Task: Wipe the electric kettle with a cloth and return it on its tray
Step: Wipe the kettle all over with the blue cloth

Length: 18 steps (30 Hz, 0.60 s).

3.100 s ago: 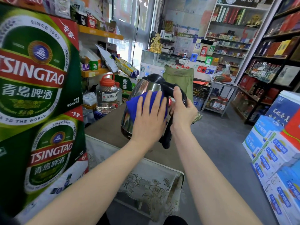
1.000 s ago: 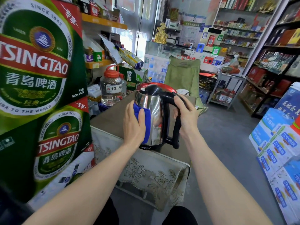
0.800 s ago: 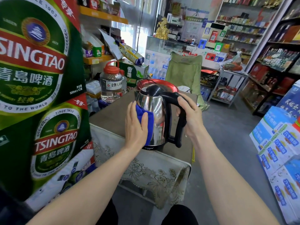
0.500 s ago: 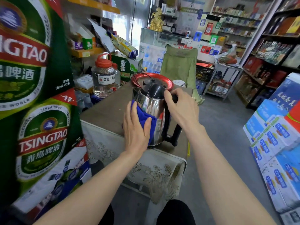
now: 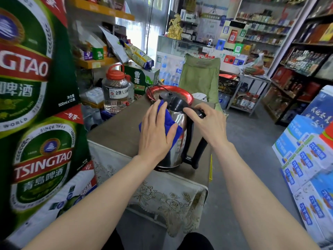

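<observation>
A steel electric kettle (image 5: 177, 120) with a black lid and black handle stands upright on the brown table (image 5: 119, 130). My left hand (image 5: 156, 136) presses a blue cloth (image 5: 167, 114) flat against the kettle's left side. My right hand (image 5: 207, 123) rests on top of the handle near the lid, fingers curled over it. Just behind the kettle lies a round red tray (image 5: 187, 94) with a black cord on it; the kettle hides most of the tray.
Tall green beer cartons (image 5: 36, 105) stand close on the left. A clear jug with a red cap (image 5: 117, 91) sits at the table's back left. A green folding chair (image 5: 200, 76) is behind the table, blue and white boxes (image 5: 310, 156) on the right floor.
The kettle was tilted and held up, then set upright on the table. My left hand has slid the cloth up the kettle's side; my right hand has moved to the handle's top.
</observation>
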Motion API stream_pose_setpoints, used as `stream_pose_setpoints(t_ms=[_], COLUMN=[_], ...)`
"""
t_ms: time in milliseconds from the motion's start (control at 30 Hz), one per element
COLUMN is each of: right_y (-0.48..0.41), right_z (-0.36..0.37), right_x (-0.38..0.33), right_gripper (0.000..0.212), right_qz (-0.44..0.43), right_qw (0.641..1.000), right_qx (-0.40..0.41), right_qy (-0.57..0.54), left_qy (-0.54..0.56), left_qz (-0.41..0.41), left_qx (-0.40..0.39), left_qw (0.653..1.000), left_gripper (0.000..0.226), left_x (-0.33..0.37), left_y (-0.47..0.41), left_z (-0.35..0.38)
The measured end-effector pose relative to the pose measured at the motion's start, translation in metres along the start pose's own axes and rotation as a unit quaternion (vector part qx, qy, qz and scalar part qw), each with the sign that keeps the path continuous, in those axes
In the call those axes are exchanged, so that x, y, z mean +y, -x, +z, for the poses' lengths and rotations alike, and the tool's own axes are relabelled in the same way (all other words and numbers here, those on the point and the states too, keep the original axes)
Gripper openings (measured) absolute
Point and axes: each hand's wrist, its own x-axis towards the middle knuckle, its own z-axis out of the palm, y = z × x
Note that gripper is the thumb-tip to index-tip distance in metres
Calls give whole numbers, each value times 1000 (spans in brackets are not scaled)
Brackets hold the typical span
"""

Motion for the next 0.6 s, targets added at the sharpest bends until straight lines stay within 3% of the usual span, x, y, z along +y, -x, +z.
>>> stream_pose_setpoints(t_ms=[233, 367, 500, 600], right_y=[-2, -1, -5, -11], right_z=[-5, -5, -8, -13], right_x=[22, 16, 15, 10], right_gripper=[25, 19, 29, 24], right_qz=[21, 16, 46, 66], right_qw=[986, 981, 977, 975], right_qx=[-3, -2, 10, 29], right_qy=[-163, -192, -207, -211], left_qy=[-15, 17, 65, 24], left_qz=[9, 3, -40, -29], left_qx=[-8, 2, 13, 31], left_qw=[1000, 1000, 997, 999], left_gripper=[65, 65, 67, 66], left_x=[7, -6, -19, -5], left_y=[-12, 8, 32, 14], left_z=[5, 6, 8, 4])
